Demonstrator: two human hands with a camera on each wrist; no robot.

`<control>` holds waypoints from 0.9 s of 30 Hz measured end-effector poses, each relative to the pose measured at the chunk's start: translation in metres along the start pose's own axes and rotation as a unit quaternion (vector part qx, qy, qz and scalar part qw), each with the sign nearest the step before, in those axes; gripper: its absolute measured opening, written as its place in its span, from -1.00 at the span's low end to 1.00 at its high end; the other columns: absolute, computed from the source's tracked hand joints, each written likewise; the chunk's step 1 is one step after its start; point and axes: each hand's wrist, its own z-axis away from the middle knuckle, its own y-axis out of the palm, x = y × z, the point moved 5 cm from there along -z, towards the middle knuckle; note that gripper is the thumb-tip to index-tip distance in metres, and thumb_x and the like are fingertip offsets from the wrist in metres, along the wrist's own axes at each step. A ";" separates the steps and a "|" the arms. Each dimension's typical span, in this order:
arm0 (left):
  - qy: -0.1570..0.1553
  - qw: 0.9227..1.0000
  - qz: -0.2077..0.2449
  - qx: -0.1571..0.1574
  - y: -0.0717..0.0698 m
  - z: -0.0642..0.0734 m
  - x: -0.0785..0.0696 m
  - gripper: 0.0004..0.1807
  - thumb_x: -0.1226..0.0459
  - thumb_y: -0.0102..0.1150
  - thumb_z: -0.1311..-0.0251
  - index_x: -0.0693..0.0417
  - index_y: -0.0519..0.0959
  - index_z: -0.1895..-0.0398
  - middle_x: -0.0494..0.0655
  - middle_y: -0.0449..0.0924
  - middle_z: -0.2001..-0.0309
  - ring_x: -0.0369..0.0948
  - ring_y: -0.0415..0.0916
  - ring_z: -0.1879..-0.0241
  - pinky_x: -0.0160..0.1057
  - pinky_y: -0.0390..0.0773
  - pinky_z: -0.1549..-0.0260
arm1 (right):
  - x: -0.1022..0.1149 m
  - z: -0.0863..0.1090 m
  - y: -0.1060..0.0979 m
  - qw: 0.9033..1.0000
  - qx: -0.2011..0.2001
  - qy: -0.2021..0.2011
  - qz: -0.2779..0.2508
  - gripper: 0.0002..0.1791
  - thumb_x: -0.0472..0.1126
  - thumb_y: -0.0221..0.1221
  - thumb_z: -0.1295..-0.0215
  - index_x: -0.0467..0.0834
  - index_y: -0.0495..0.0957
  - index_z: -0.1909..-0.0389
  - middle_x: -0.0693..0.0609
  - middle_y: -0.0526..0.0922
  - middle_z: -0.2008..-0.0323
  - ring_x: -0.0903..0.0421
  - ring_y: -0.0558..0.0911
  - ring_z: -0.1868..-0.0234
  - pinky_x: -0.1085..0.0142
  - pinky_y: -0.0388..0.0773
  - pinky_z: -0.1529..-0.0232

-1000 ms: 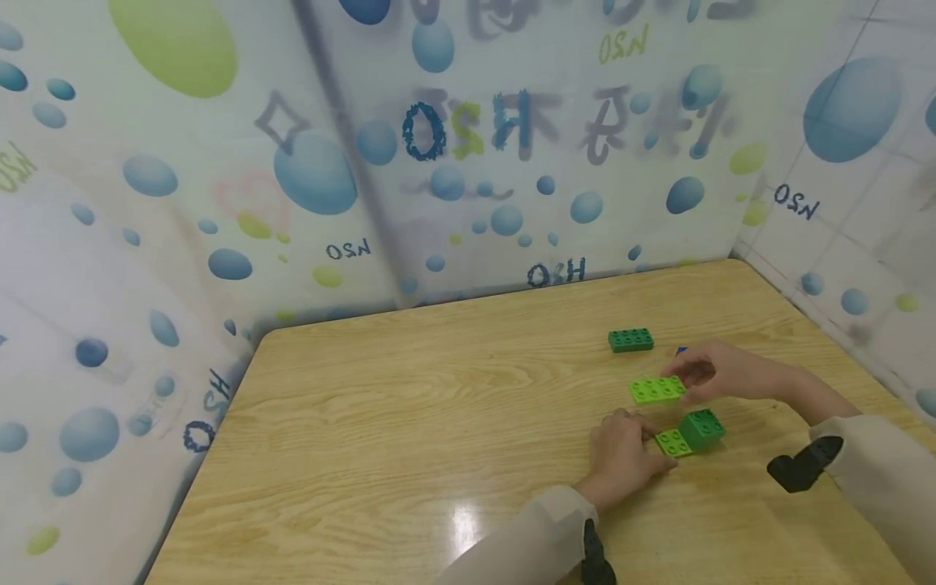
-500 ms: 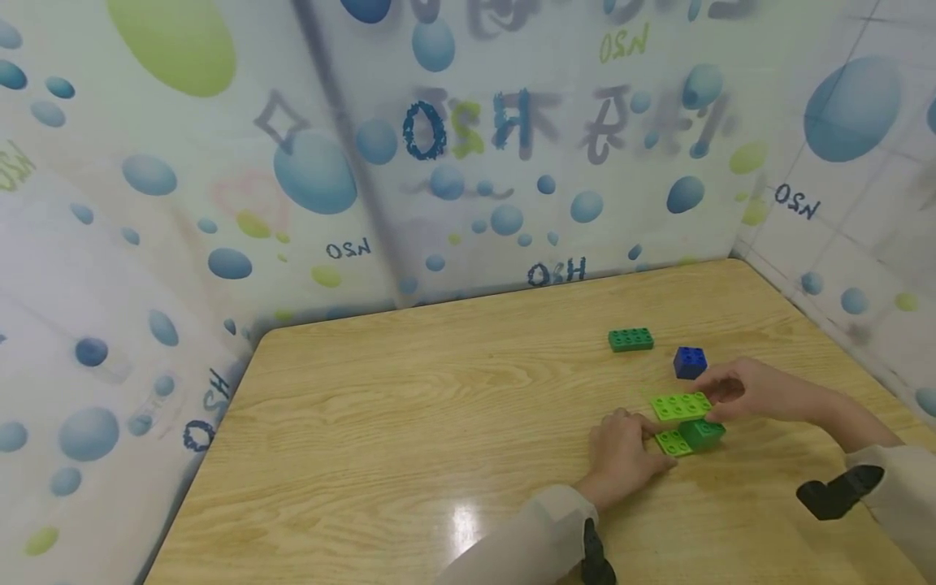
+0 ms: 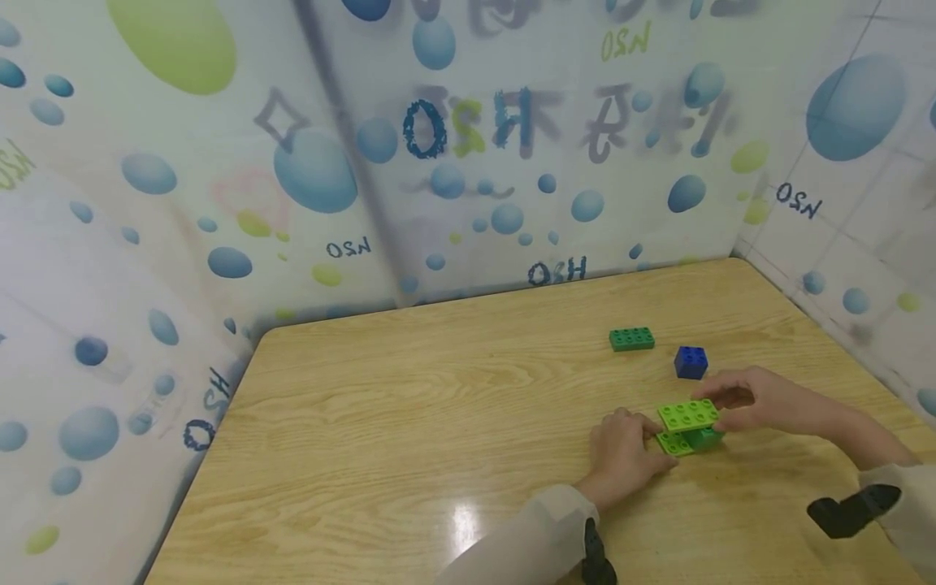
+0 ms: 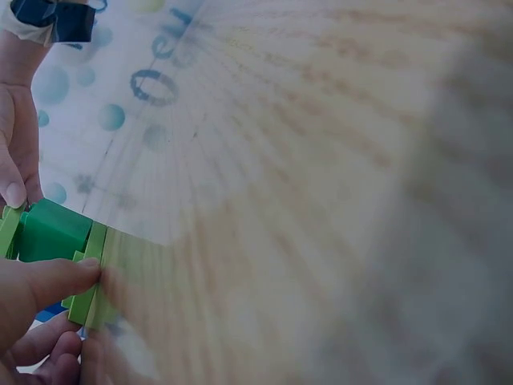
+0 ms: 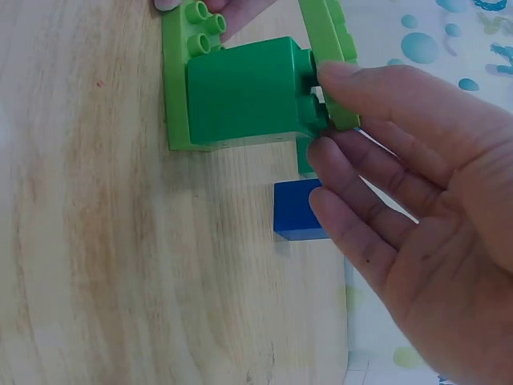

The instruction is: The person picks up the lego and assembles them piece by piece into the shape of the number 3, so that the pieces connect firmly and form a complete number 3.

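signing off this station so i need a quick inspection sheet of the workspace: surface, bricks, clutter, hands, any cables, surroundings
Surface: wood-grain table, with a patch of glare near its front.
Bricks: green block stands on the lower light green brick; upper light green brick is over the block, whose studs show below it, so not fully pressed on. Dark green brick and blue brick lie loose behind.
Clutter: nothing seen.
Left hand: pinches the lower light green brick.
Right hand: pinches the upper light green brick.
Cables: nothing seen.
Surroundings: pale walls with coloured spots and lettering.
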 end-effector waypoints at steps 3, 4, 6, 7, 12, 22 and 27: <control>-0.002 1.000 0.001 0.002 0.000 0.000 0.000 -0.64 -0.04 0.42 0.14 -0.27 0.65 0.20 -0.44 0.25 0.47 -0.42 0.14 0.48 -0.40 0.14 0.42 | -0.001 0.002 0.001 1.000 -0.003 0.002 0.001 -0.60 -0.35 0.23 -0.16 -0.46 0.45 0.01 0.35 0.53 0.09 0.40 0.52 0.11 0.46 0.48 0.18; -0.003 1.000 0.002 0.002 0.000 0.000 0.000 -0.64 -0.04 0.42 0.14 -0.27 0.65 0.20 -0.44 0.24 0.47 -0.42 0.14 0.47 -0.40 0.14 0.42 | -0.002 0.003 0.001 1.000 -0.004 0.002 0.000 -0.61 -0.35 0.22 -0.16 -0.45 0.46 0.01 0.35 0.53 0.09 0.41 0.51 0.11 0.46 0.48 0.18; -0.004 1.000 0.001 0.004 0.000 0.000 0.000 -0.64 -0.04 0.42 0.13 -0.27 0.65 0.20 -0.44 0.24 0.47 -0.42 0.15 0.47 -0.40 0.14 0.41 | -0.002 0.004 0.001 1.000 -0.006 -0.003 0.001 -0.63 -0.35 0.22 -0.16 -0.42 0.47 0.02 0.33 0.54 0.09 0.42 0.50 0.10 0.47 0.47 0.17; -0.005 1.000 0.001 0.004 0.000 0.000 0.000 -0.64 -0.04 0.42 0.13 -0.27 0.65 0.20 -0.44 0.25 0.47 -0.42 0.15 0.47 -0.40 0.15 0.41 | -0.003 0.005 0.001 1.000 -0.008 -0.008 0.002 -0.64 -0.36 0.22 -0.16 -0.42 0.47 0.02 0.32 0.54 0.09 0.42 0.50 0.09 0.47 0.46 0.16; -0.009 1.000 -0.001 0.003 0.000 0.000 0.000 -0.65 -0.03 0.42 0.14 -0.27 0.65 0.21 -0.44 0.25 0.47 -0.43 0.15 0.46 -0.41 0.15 0.40 | -0.004 0.008 0.003 1.000 -0.013 -0.027 -0.007 -0.65 -0.40 0.21 -0.15 -0.39 0.49 0.01 0.28 0.55 0.08 0.43 0.49 0.06 0.50 0.44 0.14; -0.013 1.000 -0.005 0.002 -0.002 0.001 0.000 -0.63 -0.05 0.42 0.15 -0.28 0.63 0.21 -0.44 0.26 0.46 -0.43 0.14 0.45 -0.41 0.14 0.39 | -0.006 0.009 0.006 0.999 -0.029 -0.040 0.009 -0.61 -0.40 0.23 -0.13 -0.37 0.50 -0.02 0.18 0.56 0.12 0.42 0.49 0.06 0.49 0.46 0.14; -0.011 1.000 -0.002 0.002 -0.001 0.001 -0.001 -0.64 -0.04 0.43 0.15 -0.28 0.63 0.21 -0.44 0.26 0.46 -0.44 0.15 0.45 -0.42 0.14 0.38 | -0.005 0.010 0.005 0.998 -0.033 -0.028 0.046 -0.59 -0.37 0.26 -0.11 -0.33 0.51 -0.02 0.18 0.56 0.14 0.43 0.49 0.08 0.47 0.48 0.17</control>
